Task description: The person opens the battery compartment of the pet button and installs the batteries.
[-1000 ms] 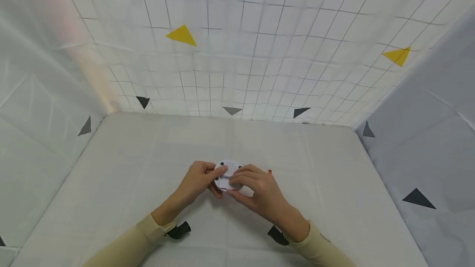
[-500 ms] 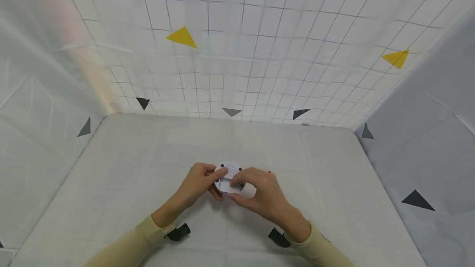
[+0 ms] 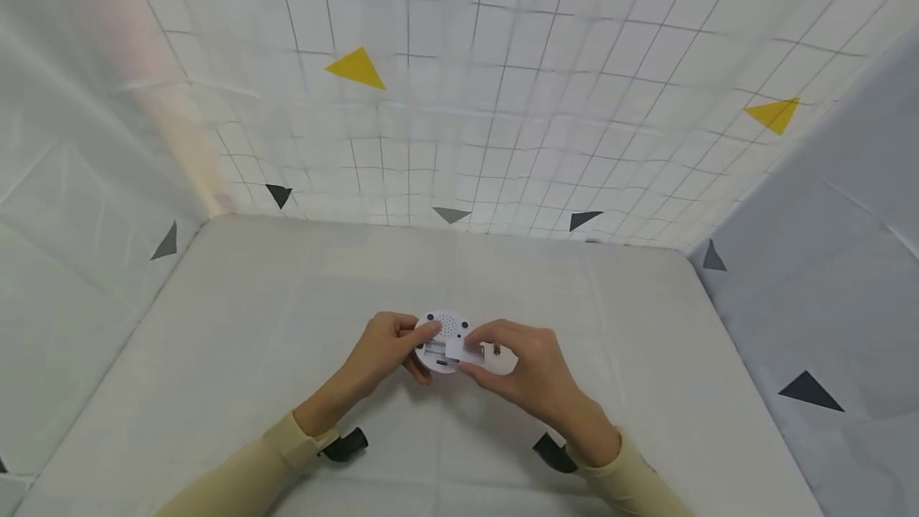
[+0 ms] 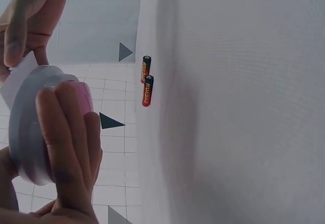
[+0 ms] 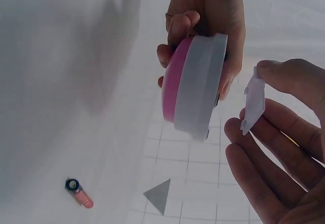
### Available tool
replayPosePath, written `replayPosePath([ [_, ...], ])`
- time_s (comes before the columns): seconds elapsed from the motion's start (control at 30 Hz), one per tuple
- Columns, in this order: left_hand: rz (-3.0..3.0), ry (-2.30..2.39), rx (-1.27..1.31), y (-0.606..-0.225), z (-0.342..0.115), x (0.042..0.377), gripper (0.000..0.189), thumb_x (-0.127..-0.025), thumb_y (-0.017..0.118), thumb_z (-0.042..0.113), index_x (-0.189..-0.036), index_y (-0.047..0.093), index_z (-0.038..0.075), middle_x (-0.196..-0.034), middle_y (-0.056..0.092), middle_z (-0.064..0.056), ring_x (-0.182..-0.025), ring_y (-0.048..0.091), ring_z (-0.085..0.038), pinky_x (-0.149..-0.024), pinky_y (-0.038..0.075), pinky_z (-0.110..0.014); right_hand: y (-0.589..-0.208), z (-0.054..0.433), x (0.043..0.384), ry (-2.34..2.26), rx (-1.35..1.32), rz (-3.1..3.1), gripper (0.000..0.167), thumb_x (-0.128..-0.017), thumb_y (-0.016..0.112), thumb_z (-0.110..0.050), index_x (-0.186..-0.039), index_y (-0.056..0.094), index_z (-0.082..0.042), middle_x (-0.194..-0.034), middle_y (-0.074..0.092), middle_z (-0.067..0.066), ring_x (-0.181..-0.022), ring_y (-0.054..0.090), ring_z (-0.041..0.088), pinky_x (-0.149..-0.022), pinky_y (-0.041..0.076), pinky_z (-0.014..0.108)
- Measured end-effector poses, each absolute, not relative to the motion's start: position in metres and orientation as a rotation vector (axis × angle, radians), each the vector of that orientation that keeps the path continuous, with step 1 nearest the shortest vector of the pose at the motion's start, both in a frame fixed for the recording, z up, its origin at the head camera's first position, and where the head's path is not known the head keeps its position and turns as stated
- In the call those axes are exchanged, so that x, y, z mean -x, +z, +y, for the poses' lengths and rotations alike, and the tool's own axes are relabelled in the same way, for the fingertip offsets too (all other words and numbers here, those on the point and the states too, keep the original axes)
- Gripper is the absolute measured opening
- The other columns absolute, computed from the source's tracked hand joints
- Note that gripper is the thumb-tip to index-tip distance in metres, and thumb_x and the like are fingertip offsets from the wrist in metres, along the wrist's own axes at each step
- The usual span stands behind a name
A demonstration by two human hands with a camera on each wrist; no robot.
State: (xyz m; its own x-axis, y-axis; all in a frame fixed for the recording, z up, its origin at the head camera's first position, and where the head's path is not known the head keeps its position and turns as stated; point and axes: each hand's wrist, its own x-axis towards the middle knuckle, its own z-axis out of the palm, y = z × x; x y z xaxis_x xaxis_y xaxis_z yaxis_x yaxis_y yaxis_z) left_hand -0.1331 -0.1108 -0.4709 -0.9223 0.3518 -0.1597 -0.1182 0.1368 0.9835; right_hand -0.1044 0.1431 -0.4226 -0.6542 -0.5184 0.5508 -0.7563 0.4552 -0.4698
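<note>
My left hand [image 3: 388,348] grips a round white device with a pink dome [image 5: 195,84], its thumb on the flat underside and fingers round the dome. Facing up in the head view is that underside, with speaker holes and small dark feet. Beside the holes lies an uncovered battery compartment [image 3: 435,351]; whether it holds anything is too small to tell. Between thumb and fingers, my right hand [image 3: 530,361] pinches a thin white battery cover [image 5: 254,107]. The cover is apart from the device in the right wrist view.
Two red and black batteries [image 4: 147,91] lie on the white-covered table [image 3: 345,270] beyond the hands. In the head view one battery [image 3: 497,349] shows in the gap of the right hand. A gridded white sheet [image 3: 445,102] rises at the back, with plain sheets at both sides.
My right hand has taken the battery cover off the device and moved it to the right, baring the compartment. The left hand has stayed nearly in place.
</note>
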Motion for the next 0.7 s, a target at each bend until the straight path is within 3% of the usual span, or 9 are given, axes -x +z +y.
replayPosePath([
  [0.3, 2.084, 1.824, -0.203, -0.468, -0.111, 0.134, 0.041, -0.1, 0.072, 0.041, -0.103, 0.076, 0.0, -0.081, 0.079, -0.013, -0.06, 0.076, -0.031, -0.07, 0.066, -0.036, -0.427, 0.164, 0.107, 0.993, -1.032, -2.43, 0.033, -0.08, 0.094, -0.02, -0.108, 0.077, -0.017, -0.104, 0.078, -0.008, -0.085, 0.071, 0.01, -0.072, 0.051, 0.014],
  [0.7, 2.047, 1.85, -0.192, -0.47, -0.111, 0.133, 0.039, -0.1, 0.074, 0.038, -0.103, 0.076, -0.001, -0.083, 0.079, -0.014, -0.058, 0.075, -0.032, -0.068, 0.066, -0.039, -0.426, 0.192, 0.118, 0.925, -0.94, -2.439, 0.032, -0.077, 0.096, -0.015, -0.103, 0.078, -0.015, -0.1, 0.079, -0.007, -0.084, 0.071, 0.01, -0.083, 0.054, 0.013],
])
